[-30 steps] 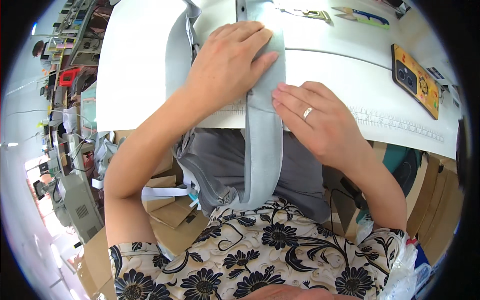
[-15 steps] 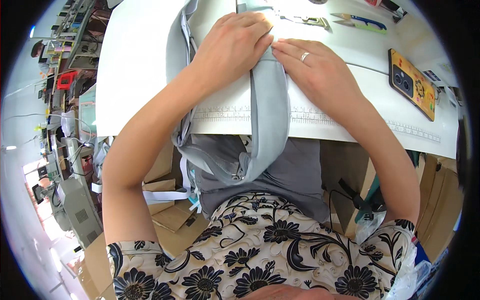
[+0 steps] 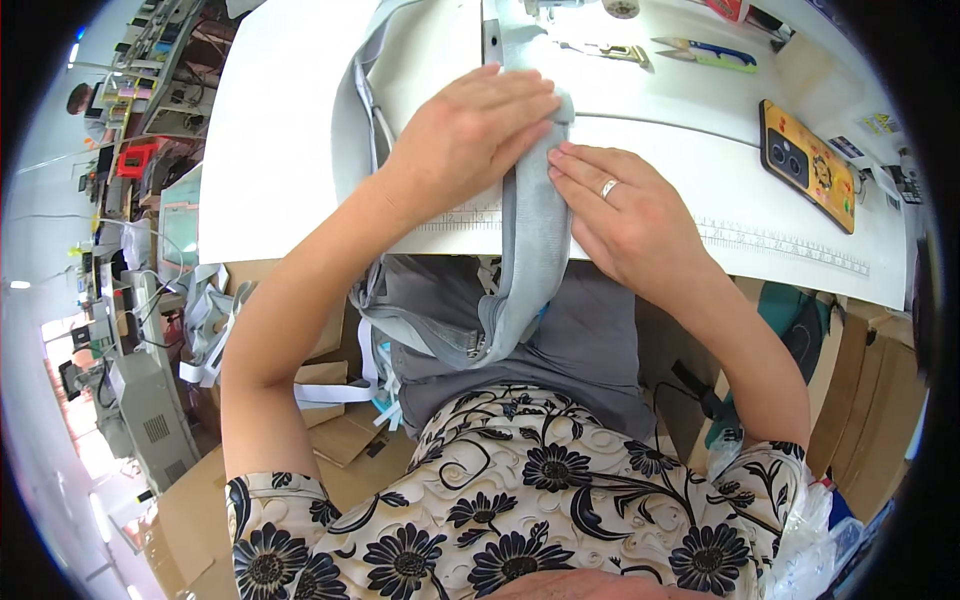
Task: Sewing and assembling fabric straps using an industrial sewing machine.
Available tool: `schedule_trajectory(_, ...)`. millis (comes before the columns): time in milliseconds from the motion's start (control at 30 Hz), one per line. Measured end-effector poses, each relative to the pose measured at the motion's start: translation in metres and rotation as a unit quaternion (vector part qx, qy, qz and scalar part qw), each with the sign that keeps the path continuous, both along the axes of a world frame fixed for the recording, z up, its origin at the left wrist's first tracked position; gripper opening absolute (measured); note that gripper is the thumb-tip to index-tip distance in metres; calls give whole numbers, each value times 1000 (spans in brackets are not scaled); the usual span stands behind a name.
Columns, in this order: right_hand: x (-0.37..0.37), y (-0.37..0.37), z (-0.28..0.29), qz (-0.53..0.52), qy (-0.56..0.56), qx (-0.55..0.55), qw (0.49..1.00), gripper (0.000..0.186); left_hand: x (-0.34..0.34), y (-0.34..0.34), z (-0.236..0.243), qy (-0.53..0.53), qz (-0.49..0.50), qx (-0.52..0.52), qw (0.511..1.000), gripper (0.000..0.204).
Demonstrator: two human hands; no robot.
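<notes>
A long pale grey fabric strip (image 3: 538,215) with a zipper runs down the white table and loops over its near edge onto my lap. My left hand (image 3: 478,130) lies palm down across the strip, its fingers stretched out together and its thumb mostly hidden. Close by on the right, my right hand (image 3: 635,215), with a ring on one finger, rests its straight fingertips against the strip's right edge. The metal zipper end (image 3: 474,345) hangs below the table edge. Another stretch of the same grey fabric (image 3: 352,130) curves up along the left.
Part of a sewing machine (image 3: 622,8) shows at the top edge. Beyond my right hand lie a metal tool (image 3: 615,52), snips with blue and green handles (image 3: 710,53) and a yellow phone (image 3: 808,165). A printed ruler scale (image 3: 780,245) follows the near table edge (image 3: 720,268).
Both hands have moved nearer to me along the strip, and the right one has dropped further toward the table edge. More of the fabric beyond the hands is now visible. The whole view has shifted slightly.
</notes>
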State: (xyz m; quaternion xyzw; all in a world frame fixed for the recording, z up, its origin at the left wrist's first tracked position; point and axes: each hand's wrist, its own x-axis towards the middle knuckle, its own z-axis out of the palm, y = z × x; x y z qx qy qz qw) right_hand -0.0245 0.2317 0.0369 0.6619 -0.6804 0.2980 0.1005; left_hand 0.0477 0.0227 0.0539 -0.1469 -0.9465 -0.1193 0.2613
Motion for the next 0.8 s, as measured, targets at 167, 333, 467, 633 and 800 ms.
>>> schedule_trajectory(167,2,-1,1,0,2,-4,1000,30,6,-2,-2,-54,8,21,998,22)
schedule_trajectory(333,-13,-5,-2,-23,-39,-16,999,32,6,-4,0,-57,-15,-9,998,22)
schedule_trajectory(467,-32,-19,-3,-57,18,-13,998,32,7,-5,2,-92,-13,-10,996,26)
schedule_trajectory(633,-36,-16,-4,-50,59,5,997,31,10,-8,2,-104,-41,37,993,28)
schedule_trajectory(800,-33,-16,2,-55,93,27,994,29,10,-11,5,-111,-50,43,992,27)
